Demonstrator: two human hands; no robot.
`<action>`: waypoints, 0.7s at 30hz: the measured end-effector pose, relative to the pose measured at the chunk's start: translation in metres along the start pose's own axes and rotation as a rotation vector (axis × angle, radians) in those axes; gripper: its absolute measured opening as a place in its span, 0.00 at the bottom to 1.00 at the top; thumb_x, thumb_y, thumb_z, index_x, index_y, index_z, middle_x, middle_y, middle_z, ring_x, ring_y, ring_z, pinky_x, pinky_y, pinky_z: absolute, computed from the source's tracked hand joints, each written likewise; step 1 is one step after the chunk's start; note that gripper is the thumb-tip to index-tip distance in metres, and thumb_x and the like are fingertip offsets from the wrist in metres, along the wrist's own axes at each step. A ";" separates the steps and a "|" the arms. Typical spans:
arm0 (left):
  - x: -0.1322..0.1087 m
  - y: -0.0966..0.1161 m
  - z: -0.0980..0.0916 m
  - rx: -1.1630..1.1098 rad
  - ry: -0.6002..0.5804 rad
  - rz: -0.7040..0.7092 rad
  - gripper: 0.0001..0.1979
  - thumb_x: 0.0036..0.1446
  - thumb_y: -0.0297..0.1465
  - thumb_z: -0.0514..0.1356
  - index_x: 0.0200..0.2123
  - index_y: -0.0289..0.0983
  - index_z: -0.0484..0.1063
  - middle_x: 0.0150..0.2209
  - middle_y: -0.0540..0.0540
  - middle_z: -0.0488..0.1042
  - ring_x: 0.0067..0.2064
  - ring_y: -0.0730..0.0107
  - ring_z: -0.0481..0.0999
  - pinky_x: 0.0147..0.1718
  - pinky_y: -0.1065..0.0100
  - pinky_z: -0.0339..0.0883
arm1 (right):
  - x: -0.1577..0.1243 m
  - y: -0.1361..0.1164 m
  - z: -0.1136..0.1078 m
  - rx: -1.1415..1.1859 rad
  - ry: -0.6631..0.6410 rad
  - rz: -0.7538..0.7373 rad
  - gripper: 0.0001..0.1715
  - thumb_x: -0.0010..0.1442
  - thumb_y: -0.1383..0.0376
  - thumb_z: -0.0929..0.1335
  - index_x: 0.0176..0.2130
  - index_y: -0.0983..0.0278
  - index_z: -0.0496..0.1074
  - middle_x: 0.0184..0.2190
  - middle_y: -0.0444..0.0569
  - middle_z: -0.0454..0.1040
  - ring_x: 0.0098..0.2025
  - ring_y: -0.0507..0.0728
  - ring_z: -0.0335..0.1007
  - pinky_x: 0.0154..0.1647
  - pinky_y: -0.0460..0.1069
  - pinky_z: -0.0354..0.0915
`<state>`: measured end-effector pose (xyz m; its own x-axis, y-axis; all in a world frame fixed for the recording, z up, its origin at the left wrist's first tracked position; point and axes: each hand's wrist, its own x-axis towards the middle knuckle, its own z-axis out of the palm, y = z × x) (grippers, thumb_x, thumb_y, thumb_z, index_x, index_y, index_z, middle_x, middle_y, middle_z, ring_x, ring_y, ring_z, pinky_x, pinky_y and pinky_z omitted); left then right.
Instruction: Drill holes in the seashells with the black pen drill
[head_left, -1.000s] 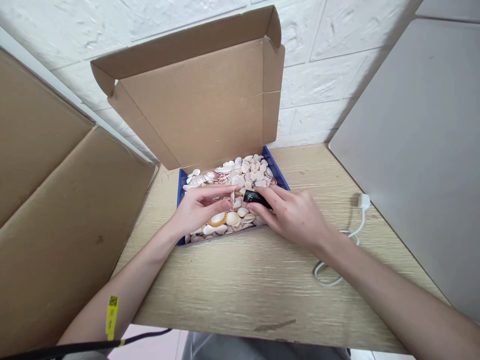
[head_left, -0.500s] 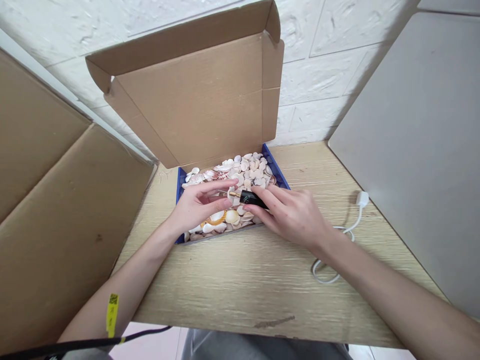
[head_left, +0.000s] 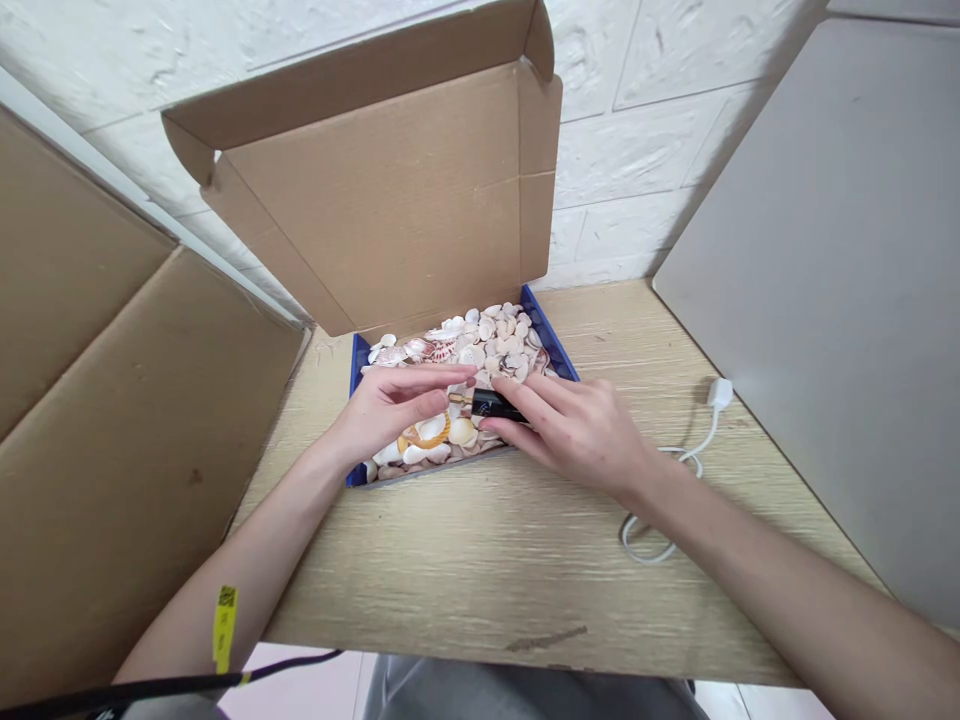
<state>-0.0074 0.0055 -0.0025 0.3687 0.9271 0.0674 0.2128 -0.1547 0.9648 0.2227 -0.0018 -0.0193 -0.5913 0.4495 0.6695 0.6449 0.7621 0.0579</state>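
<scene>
My right hand [head_left: 566, 425] is closed round a mini hand drill [head_left: 496, 404] with a black body and a brass chuck pointing left. My left hand [head_left: 394, 405] is held at that end, its fingers stretched out and the thumb apart below them. The drill's thin bit is hidden at the left hand, and no object can be made out between those fingers. Both hands are above a shallow blue box [head_left: 550, 335] full of pale seashells [head_left: 504, 335]. A yellow ring-like piece [head_left: 442, 432] lies among the shells under the left hand.
The box's cardboard lid [head_left: 382, 190] stands raised against a white brick-patterned wall [head_left: 622, 150]. A white cable [head_left: 694, 460] with a plug lies on the wooden table [head_left: 420, 570] by my right forearm. Cardboard [head_left: 112, 380] borders the left side, a grey panel [head_left: 832, 260] the right.
The drill and my right hand have shifted slightly left and down. The thin bit, visible before, is now hidden at my left hand, whose thumb has moved slightly left.
</scene>
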 end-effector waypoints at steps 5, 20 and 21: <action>0.000 0.006 0.004 -0.088 0.006 -0.093 0.23 0.48 0.30 0.67 0.50 0.40 0.73 0.51 0.42 0.74 0.55 0.55 0.71 0.53 0.57 0.66 | 0.000 0.001 -0.001 -0.003 -0.016 -0.037 0.19 0.64 0.56 0.62 0.43 0.69 0.70 0.25 0.42 0.70 0.26 0.48 0.64 0.23 0.47 0.51; -0.002 0.005 0.008 -0.174 0.066 -0.126 0.23 0.46 0.30 0.69 0.48 0.38 0.74 0.47 0.42 0.77 0.50 0.54 0.76 0.46 0.58 0.73 | 0.001 0.001 0.000 -0.004 -0.031 -0.005 0.20 0.63 0.54 0.63 0.44 0.67 0.69 0.26 0.42 0.70 0.27 0.49 0.64 0.25 0.47 0.52; -0.002 0.005 0.008 -0.184 0.072 -0.111 0.22 0.46 0.30 0.68 0.47 0.39 0.74 0.47 0.42 0.77 0.50 0.54 0.76 0.47 0.58 0.73 | 0.001 0.001 0.000 -0.002 -0.024 -0.001 0.20 0.63 0.54 0.63 0.44 0.67 0.70 0.26 0.42 0.69 0.27 0.49 0.64 0.25 0.47 0.52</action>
<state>-0.0001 0.0001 -0.0001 0.2856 0.9579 -0.0303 0.0770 0.0086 0.9970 0.2222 -0.0007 -0.0183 -0.6036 0.4600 0.6513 0.6454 0.7615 0.0603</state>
